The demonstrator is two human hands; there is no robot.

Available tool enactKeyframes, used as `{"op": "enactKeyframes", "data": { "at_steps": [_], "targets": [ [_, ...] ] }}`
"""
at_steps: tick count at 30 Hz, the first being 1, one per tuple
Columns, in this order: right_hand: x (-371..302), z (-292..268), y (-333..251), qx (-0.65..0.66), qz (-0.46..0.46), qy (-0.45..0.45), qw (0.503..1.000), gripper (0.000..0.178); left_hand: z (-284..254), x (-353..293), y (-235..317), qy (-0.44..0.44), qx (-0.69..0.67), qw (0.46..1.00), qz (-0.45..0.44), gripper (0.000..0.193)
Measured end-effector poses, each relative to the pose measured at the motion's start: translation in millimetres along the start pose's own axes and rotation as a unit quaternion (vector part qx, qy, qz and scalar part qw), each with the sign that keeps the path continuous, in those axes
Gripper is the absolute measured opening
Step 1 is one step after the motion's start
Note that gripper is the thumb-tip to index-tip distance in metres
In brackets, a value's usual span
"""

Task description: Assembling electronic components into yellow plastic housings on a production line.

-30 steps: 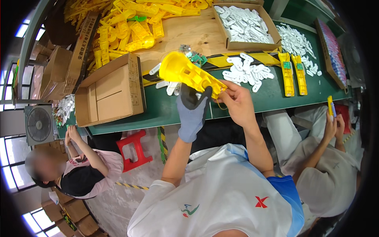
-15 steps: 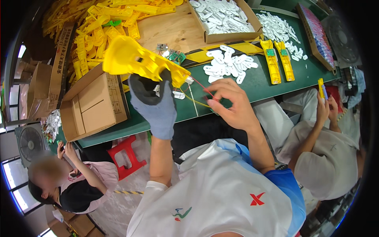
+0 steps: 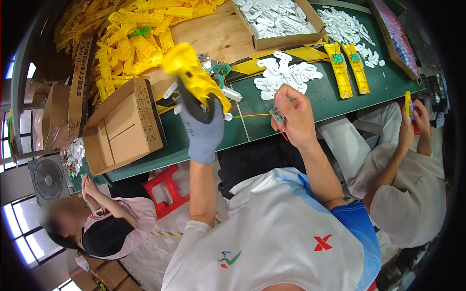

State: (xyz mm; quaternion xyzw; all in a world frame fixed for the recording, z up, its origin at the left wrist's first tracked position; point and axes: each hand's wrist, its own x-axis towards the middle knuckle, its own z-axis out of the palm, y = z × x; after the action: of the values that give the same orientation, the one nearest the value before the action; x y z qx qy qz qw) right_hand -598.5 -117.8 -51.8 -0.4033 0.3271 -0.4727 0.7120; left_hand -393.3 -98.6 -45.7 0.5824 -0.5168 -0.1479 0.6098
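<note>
My left hand (image 3: 205, 130), in a grey-blue glove with a dark palm, is closed around a yellow plastic housing (image 3: 190, 68) above the table's front part. Bare, my right hand (image 3: 297, 116) pinches a small circuit board (image 3: 277, 115) between thumb and fingers. A thin yellow wire (image 3: 250, 115) stretches from beside the housing to that board, and a red wire hangs below it. Behind the right hand lies a loose pile of white plastic pieces (image 3: 286, 75). Green circuit boards with wires (image 3: 219, 70) lie just beyond the housing.
An open cardboard box (image 3: 124, 128) stands left, near a heap of yellow housings (image 3: 131, 48). A carton of white pieces (image 3: 291, 41) sits at the back. Two yellow housings with green boards (image 3: 338, 72) lie right. Co-workers sit on both sides; one holds a yellow part (image 3: 408, 104).
The yellow housing has tilted more upright and shifted slightly right. My right hand has turned upward, now showing the small circuit board, with the yellow wire drawn straighter.
</note>
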Motion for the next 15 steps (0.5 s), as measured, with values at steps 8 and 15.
{"op": "enactKeyframes", "data": {
  "at_steps": [8,15],
  "targets": [
    [18.5,12.0,1.9,0.045,0.079,-0.040,0.995,0.028,-2.7,-20.0,11.0,-0.202,0.016,0.979,0.020,0.040],
    [19.3,0.5,-6.3,-0.035,0.149,-0.153,0.976,0.027,-6.4,-39.2,-29.9,-0.112,-0.049,0.986,-0.110,0.025]
  ]
}}
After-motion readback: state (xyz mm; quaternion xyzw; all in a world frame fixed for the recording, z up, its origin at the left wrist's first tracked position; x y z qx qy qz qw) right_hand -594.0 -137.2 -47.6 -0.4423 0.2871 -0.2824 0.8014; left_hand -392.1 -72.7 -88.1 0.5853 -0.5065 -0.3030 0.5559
